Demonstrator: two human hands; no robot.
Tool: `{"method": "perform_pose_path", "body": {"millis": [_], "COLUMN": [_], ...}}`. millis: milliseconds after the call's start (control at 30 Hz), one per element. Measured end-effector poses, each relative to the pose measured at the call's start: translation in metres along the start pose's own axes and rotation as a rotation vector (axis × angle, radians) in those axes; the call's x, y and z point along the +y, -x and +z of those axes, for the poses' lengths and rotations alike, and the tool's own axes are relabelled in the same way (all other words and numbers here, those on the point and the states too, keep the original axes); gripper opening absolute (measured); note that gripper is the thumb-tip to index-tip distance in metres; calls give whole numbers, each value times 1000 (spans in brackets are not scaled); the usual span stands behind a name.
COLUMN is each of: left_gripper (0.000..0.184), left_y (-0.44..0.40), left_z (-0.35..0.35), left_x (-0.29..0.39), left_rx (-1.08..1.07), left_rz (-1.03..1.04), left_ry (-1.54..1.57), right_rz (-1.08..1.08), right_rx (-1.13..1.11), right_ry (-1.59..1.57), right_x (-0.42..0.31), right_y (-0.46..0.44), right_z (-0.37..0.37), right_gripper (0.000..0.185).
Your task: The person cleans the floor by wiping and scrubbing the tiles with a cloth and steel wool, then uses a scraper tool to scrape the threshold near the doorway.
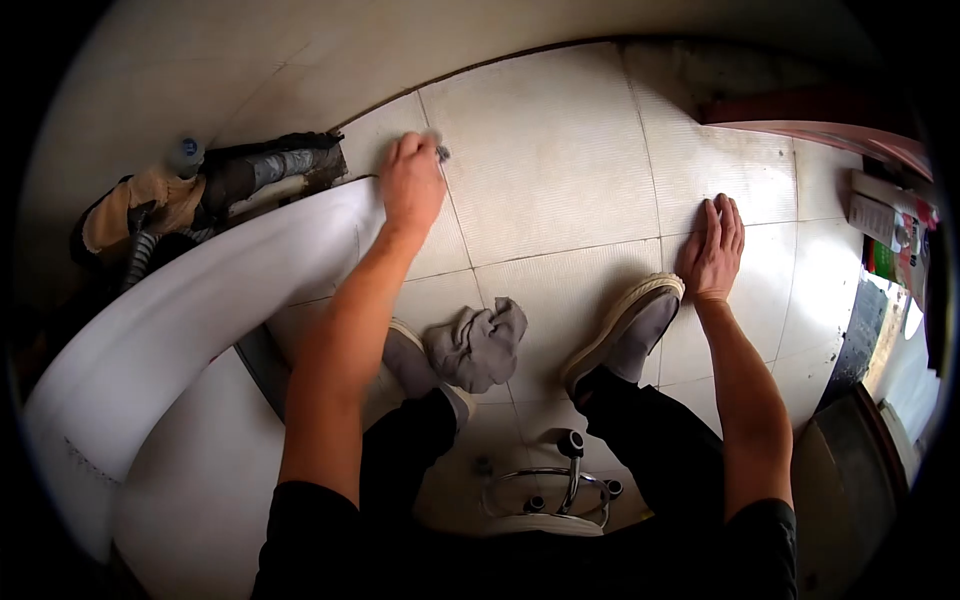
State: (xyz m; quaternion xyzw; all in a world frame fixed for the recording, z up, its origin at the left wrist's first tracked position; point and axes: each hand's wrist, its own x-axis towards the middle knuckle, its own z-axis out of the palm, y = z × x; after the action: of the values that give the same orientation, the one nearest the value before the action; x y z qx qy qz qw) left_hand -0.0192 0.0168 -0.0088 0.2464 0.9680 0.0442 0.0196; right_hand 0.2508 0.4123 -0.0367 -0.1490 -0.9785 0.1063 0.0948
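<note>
Well, the small grey lump (443, 154) sits close to the far edge of the floor (540, 170), left of the middle, right beside the thumb side of the left hand (410, 185). I see that hand's fingers curled down, but blur stops me telling whether they pinch the lump or merely touch it. Guiding from here, I'd want the fingers bent low over it, with even pressure and short moves; a long sweep leftward could knock the knuckles on the white curved panel (200, 290) just beside that wrist. Over toward the right edge of the floor, the right hand (714, 245) lies palm down with fingers extended, pinching nothing. I judge it a prop for the upper body, so I'd load it steadily and leave the left arm light. Nearer in, a crumpled grey cloth (478, 345) overlaps the left shoe (407, 362) in my view, well apart from the right shoe (630, 325); I'd plant both feet without dragging it. Behind them, the chrome chair base (572, 485) deserves clearance.
</note>
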Motion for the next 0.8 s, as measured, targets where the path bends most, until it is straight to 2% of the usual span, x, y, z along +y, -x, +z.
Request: {"method": "perform_pose_path", "body": {"millis": [100,167,267,367,533,633,733,800], "left_gripper": [34,31,34,33,28,26,24,22], "left_y": [28,18,-36,-51,39,41,-3,-32], "left_z": [6,12,10,3,-2,2,2,4], "left_x": [4,-4,-19,-17,9,8,-6,-6], "left_rx": [14,85,69,50,17,-2,71,-2], "left_rz": [25,137,79,69,71,141,129,51], "left_ry": [13,-124,-152,-135,-7,-100,-125,-155], "right_rz": [13,15,7,-2,25,10,22,22], "right_rx": [-1,-10,10,3,-33,-17,-31,-27], "right_ry": [13,19,30,-7,19,25,51,51], "right_x": [0,2,-1,1,-2,1,1,0], "right_y": [1,1,-1,2,1,1,3,3], "right_z": [3,4,4,2,3,4,5,2], "right_gripper": [57,56,55,59,61,59,60,59]}}
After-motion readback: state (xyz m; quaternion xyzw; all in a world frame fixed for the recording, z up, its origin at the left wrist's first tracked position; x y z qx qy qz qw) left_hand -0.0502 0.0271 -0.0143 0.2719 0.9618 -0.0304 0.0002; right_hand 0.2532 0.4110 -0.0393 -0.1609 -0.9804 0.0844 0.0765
